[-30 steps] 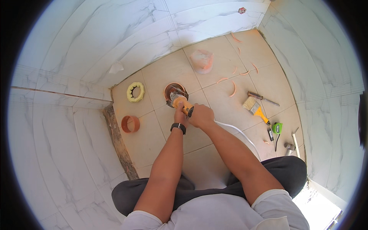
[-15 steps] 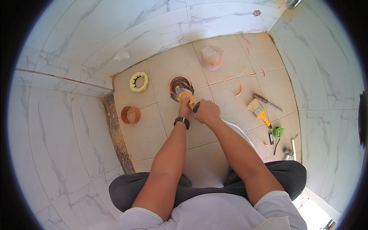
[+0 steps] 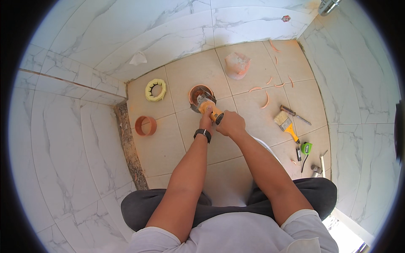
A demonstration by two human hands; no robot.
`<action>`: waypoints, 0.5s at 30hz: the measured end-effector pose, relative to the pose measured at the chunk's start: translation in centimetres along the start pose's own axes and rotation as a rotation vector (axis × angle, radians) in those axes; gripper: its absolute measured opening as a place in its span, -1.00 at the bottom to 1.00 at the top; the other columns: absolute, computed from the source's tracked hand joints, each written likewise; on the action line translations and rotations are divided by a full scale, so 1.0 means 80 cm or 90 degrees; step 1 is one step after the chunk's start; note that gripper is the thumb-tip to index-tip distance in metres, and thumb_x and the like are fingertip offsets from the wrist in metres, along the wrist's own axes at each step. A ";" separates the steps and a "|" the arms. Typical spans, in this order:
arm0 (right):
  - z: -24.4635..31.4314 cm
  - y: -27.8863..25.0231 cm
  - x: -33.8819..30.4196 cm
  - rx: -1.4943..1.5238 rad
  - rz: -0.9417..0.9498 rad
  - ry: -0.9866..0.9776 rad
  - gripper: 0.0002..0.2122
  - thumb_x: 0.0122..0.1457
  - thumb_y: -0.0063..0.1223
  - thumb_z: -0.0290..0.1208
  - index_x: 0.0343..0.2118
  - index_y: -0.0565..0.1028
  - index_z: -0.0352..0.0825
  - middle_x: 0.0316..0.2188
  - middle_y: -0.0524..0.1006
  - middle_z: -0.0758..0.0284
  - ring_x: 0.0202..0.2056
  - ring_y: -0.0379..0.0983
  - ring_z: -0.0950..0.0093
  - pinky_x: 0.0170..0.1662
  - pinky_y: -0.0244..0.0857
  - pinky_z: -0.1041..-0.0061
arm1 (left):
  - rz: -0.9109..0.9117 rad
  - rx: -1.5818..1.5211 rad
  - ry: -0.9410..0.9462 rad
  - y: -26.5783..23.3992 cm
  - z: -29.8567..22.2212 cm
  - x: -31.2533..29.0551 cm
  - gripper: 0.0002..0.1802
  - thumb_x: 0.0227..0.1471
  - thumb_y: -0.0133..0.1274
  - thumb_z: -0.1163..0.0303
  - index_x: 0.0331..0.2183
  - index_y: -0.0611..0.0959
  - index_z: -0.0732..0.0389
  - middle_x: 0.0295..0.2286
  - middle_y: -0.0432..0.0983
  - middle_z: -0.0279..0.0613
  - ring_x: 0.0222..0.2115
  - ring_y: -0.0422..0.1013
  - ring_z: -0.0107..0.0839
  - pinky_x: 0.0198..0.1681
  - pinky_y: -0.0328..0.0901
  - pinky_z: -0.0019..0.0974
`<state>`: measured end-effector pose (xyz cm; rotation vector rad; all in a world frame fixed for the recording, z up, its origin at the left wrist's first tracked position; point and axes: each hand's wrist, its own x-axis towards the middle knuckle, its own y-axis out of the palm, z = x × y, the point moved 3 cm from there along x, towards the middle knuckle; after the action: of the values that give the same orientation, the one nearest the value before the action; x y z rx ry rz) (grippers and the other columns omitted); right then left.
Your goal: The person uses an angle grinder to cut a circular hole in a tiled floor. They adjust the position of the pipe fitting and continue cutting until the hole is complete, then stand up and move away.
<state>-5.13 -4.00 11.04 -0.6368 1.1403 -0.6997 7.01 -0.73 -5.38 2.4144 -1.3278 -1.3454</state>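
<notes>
Both my hands grip a yellow angle grinder [image 3: 207, 107] with a grey head. My left hand [image 3: 206, 119] is closed round its body nearer the head, a dark watch on that wrist. Behind it, my right hand [image 3: 230, 124] is wrapped round the rear end, and a white cord trails off to the right. The grinder's head reaches into an orange pipe opening [image 3: 201, 86] set in the tiled floor. Its disc is partly hidden by the guard and the pipe rim. Left of it a loose orange pipe ring [image 3: 146, 126] stands on the floor.
A roll of pale yellow tape [image 3: 155, 90] lies far left. Beyond the grinder is a dusty crumpled plastic bag [image 3: 237, 65]. Curved orange offcuts [image 3: 265, 100], a screwdriver [image 3: 295, 114], a paintbrush [image 3: 286, 125], a green tape measure [image 3: 306, 148] and a hammer [image 3: 316, 169] lie right. Marble-patterned walls surround the floor.
The view has shifted slightly, so the floor and objects appear a little lower and to the right. Both hands stay on the grinder, its head still at the pipe opening.
</notes>
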 end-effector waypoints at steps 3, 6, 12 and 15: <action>0.001 -0.001 -0.001 0.006 0.004 -0.002 -0.51 0.01 0.24 0.04 -0.17 0.57 -0.31 -0.24 0.65 0.17 -0.17 0.63 0.24 -0.11 0.51 0.29 | -0.005 -0.004 -0.004 0.003 -0.002 -0.004 -0.49 0.23 0.06 0.05 0.07 0.44 0.16 -0.11 0.49 -0.23 -0.09 0.45 -0.33 0.07 0.32 -0.22; 0.002 -0.002 -0.002 -0.005 0.011 -0.011 -0.51 0.00 0.25 0.02 -0.16 0.57 -0.31 -0.24 0.65 0.17 -0.17 0.63 0.24 -0.11 0.51 0.30 | -0.012 -0.003 0.003 0.002 -0.001 -0.006 -0.49 0.23 0.07 0.04 0.07 0.44 0.16 -0.12 0.49 -0.24 -0.10 0.45 -0.33 0.05 0.33 -0.22; 0.001 0.001 -0.004 0.004 0.003 -0.011 -0.53 -0.01 0.27 -0.01 -0.18 0.56 -0.32 -0.24 0.65 0.16 -0.17 0.63 0.24 -0.11 0.51 0.29 | 0.000 -0.022 0.009 -0.008 0.007 0.003 -0.49 0.23 0.07 0.02 0.06 0.45 0.14 -0.14 0.50 -0.24 -0.11 0.46 -0.32 0.02 0.37 -0.20; 0.002 0.006 -0.004 0.014 -0.009 -0.002 -0.54 -0.01 0.27 -0.03 -0.19 0.55 -0.32 -0.24 0.65 0.16 -0.18 0.63 0.23 -0.12 0.51 0.29 | 0.018 -0.035 0.005 -0.010 0.009 0.008 -0.49 0.22 0.07 0.01 0.06 0.45 0.13 -0.14 0.51 -0.23 -0.11 0.46 -0.31 0.01 0.37 -0.19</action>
<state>-4.96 -3.40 10.92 -0.6283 1.1248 -0.7223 7.17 -0.44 -6.58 2.3539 -1.3007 -1.3461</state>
